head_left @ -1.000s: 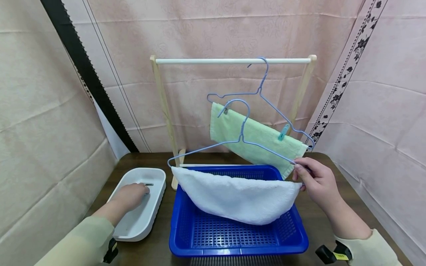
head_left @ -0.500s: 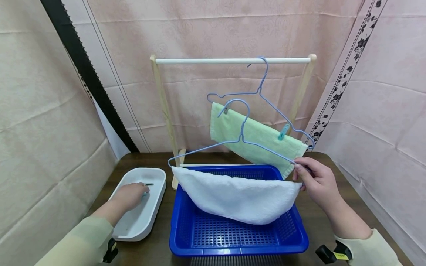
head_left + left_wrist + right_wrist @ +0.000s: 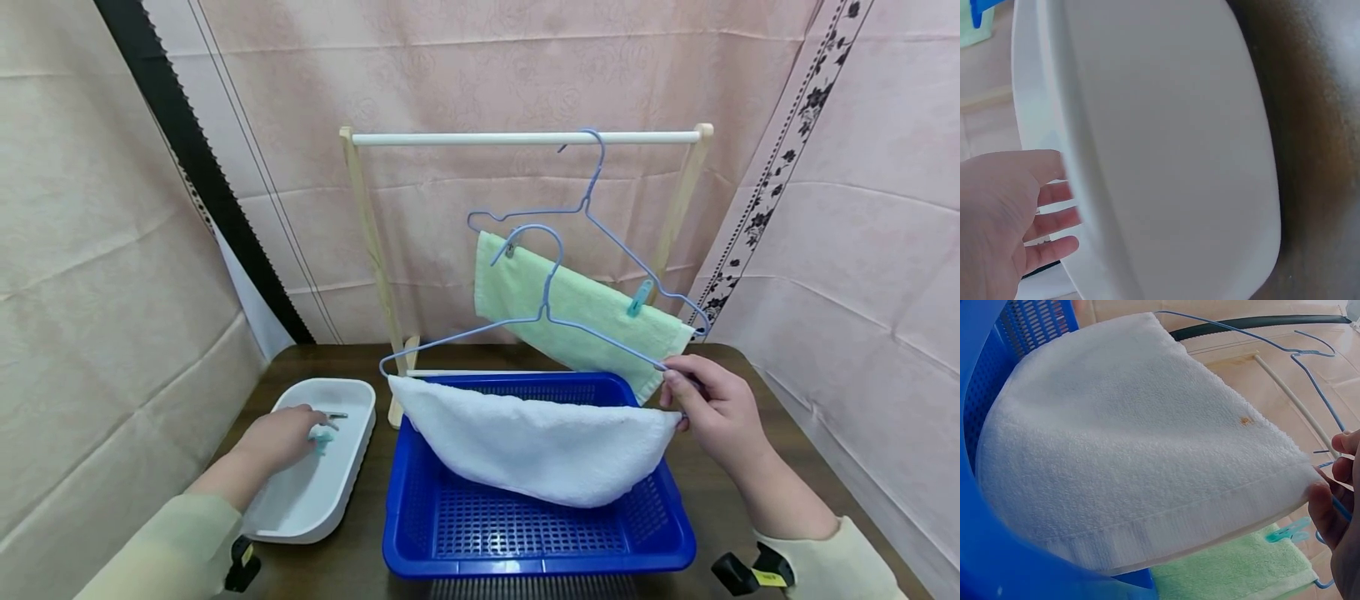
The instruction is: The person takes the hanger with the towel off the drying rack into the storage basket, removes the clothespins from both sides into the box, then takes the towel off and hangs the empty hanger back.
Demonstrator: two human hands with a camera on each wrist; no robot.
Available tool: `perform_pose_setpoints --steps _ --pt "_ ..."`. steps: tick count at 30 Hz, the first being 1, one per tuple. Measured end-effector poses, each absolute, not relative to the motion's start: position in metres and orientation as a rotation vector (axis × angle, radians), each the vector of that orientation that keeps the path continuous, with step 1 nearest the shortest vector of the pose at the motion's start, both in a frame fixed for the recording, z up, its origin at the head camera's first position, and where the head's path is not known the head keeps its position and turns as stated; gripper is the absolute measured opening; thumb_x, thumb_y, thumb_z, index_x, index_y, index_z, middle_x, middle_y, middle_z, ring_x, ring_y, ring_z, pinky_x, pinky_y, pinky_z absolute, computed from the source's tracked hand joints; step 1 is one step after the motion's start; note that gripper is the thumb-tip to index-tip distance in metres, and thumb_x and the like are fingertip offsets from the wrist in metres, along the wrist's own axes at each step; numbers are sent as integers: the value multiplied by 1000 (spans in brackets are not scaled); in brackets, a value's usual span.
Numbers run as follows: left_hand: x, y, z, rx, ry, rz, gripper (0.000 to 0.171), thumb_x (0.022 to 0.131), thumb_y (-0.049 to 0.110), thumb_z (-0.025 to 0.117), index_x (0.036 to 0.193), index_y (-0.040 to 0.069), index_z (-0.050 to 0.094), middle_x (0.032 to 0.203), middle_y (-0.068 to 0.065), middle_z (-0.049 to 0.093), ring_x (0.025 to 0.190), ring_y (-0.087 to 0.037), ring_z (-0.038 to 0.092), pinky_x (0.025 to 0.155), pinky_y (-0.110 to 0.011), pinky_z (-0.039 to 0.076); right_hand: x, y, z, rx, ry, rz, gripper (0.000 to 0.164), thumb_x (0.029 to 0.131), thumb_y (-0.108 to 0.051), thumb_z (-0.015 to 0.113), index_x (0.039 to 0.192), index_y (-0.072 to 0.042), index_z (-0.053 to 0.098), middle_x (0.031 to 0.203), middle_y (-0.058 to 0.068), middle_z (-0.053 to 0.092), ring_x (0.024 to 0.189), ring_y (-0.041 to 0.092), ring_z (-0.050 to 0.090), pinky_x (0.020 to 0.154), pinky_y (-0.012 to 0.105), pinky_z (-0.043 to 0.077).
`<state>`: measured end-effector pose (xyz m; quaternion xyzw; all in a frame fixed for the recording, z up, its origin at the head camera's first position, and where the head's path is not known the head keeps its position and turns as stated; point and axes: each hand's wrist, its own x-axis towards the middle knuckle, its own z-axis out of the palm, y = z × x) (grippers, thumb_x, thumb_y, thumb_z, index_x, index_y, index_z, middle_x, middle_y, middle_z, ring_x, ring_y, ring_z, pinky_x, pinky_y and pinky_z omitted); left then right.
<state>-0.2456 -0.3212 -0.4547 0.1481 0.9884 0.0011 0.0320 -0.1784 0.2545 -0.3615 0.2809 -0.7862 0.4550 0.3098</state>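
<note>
In the head view my right hand point(image 3: 712, 408) pinches the right end of a blue clothes hanger point(image 3: 546, 308) together with the corner of a white towel point(image 3: 532, 442). The towel hangs below the hanger over a blue basket point(image 3: 540, 567). My left hand point(image 3: 277, 437) reaches into a white tray point(image 3: 300, 508), its fingertips at teal clothespins point(image 3: 321, 437). A grey clothespin point(image 3: 336, 415) lies just beyond. In the left wrist view the tray's rim hides those fingertips, so I cannot see whether they pinch a clothespin.
Behind stands a drying rack point(image 3: 465, 139) with a second blue hanger point(image 3: 588, 208) on its bar. A green towel point(image 3: 562, 292) is clipped to that hanger, a teal clothespin point(image 3: 640, 297) near its right end. Cloth curtains point(image 3: 450, 67) surround the brown table point(image 3: 360, 550).
My left hand has drawn back slightly toward the lower left in the tray, uncovering the teal clothespins. The right hand, hanger and white towel have stayed in place.
</note>
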Motion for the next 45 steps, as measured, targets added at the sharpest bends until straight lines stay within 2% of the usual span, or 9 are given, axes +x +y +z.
perform_pose_setpoints --steps 7,16,23,33,40,45 --pt "-240 -325 -445 419 3090 78 26 88 16 73 112 7 70 108 -15 67 98 -33 66 83 -53 52 -178 254 -359 752 -2071 1185 22 90 18 56 104 3 66 69 7 60 60 6 56 41 21 46" --pt "-233 -322 -436 367 3128 118 28 91 20 69 115 6 69 116 -21 66 107 -39 63 87 -56 50 -178 255 -358 766 -2066 1183 23 90 18 56 105 4 65 70 7 60 61 6 57 41 21 46" --pt "-226 -311 -431 379 3166 194 27 91 21 69 115 9 70 116 -17 67 108 -36 63 87 -55 50 -177 255 -356 756 -2066 1185 22 90 18 56 105 4 65 70 7 60 60 6 57 41 21 46" --pt "-214 -292 -417 285 3169 442 34 96 30 64 124 10 67 121 -13 66 106 -32 64 86 -53 52 -175 254 -352 764 -2058 1195 21 90 18 57 104 5 65 69 7 60 60 7 56 42 21 47" --pt "-201 -271 -401 240 3154 732 36 99 33 60 126 11 65 117 -10 67 100 -28 64 77 -45 57 -176 254 -350 765 -2062 1192 22 90 18 57 105 5 65 70 7 60 60 7 56 42 21 47" --pt "-196 -259 -397 310 3153 925 33 100 27 59 128 10 64 121 -11 66 105 -28 63 85 -47 55 -176 254 -349 771 -2061 1194 21 90 18 57 105 4 65 70 9 60 59 8 56 42 20 46"
